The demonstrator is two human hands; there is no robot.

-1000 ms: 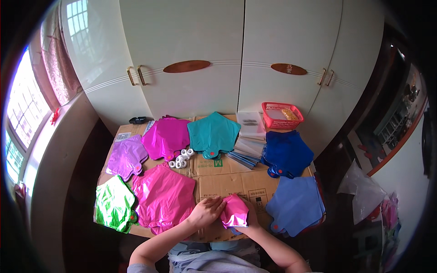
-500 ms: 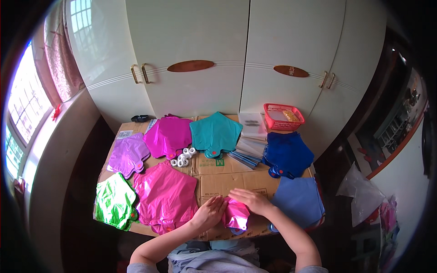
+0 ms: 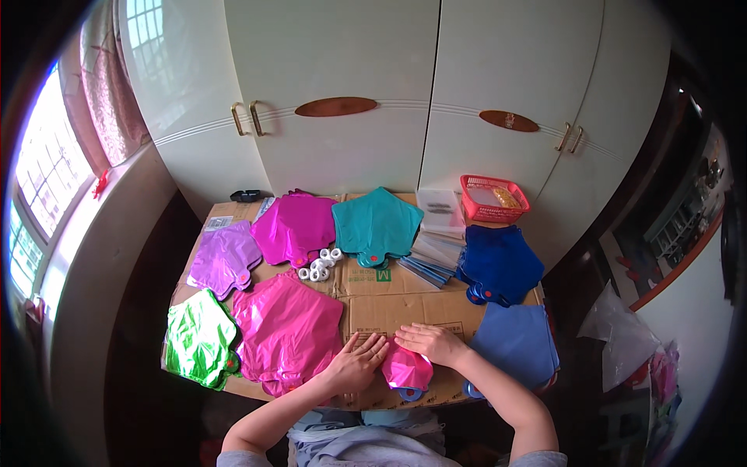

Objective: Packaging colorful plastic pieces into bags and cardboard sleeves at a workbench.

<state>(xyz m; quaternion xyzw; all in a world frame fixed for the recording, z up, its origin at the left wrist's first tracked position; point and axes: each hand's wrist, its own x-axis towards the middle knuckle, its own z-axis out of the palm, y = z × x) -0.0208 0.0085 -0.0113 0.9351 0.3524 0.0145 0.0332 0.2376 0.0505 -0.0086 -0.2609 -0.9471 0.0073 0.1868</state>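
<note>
At the near edge of the cardboard-covered table lies a small folded piece of shiny pink foil (image 3: 406, 369), with something round and blue showing under its near end. My left hand (image 3: 360, 363) rests flat at its left side, fingers stretched out. On its upper right part my right hand (image 3: 430, 344) lies flat, fingers extended and pressing down. Neither hand grips anything. Left of my left hand is a large pink foil balloon stack (image 3: 288, 331), uninflated and star-shaped. To the right of my right hand sits a light blue stack (image 3: 512, 342).
Purple (image 3: 224, 261), magenta (image 3: 294, 228), teal (image 3: 379, 226), dark blue (image 3: 502, 265) and green (image 3: 201, 338) foil stacks ring the table. White rolls (image 3: 320, 265), clear plastic sleeves (image 3: 432, 253) and a red basket (image 3: 496, 200) lie among them. Behind stands a white cabinet (image 3: 342, 54).
My right hand has come down flatter onto the pink foil. My left hand has turned flatter, its fingers more spread. The whole view has shifted slightly.
</note>
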